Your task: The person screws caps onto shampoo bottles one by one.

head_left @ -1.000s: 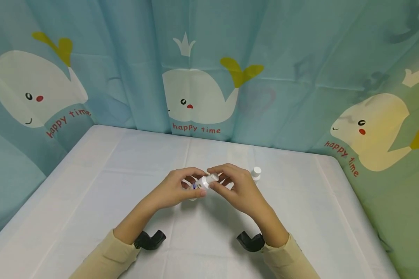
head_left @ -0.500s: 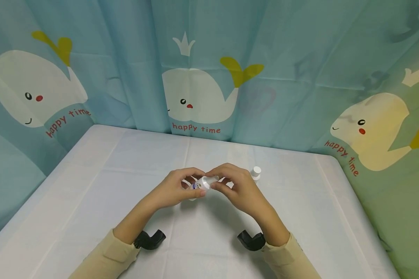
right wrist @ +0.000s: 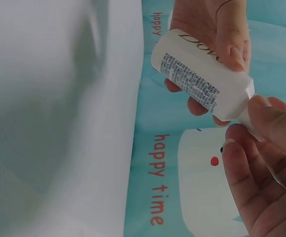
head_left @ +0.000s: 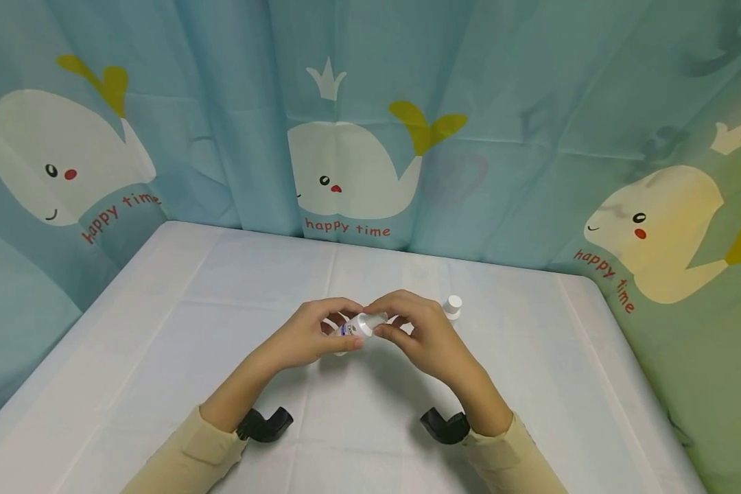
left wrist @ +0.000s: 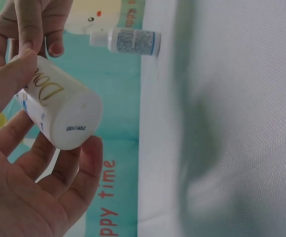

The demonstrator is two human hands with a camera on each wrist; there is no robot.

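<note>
A small white Dove bottle is held tilted above the table, its cap end toward the right. My left hand grips the bottle's body, thumb on the near side and fingers curled round the far side. With thumb and fingers my right hand pinches the white cap, which is partly hidden by those fingers. The left wrist view shows the bottle's round base with a printed date code. Behind my right hand a second white bottle stands upright on the table.
A white cloth covers the table. Behind it hangs a blue-green curtain printed with whales and lettering. Black curved pieces are worn at both wrists, by the beige sleeves.
My right fingers have closed further over the cap, hiding more of it, and shifted slightly. The left hand, the bottle and the second bottle stay nearly where they were.
</note>
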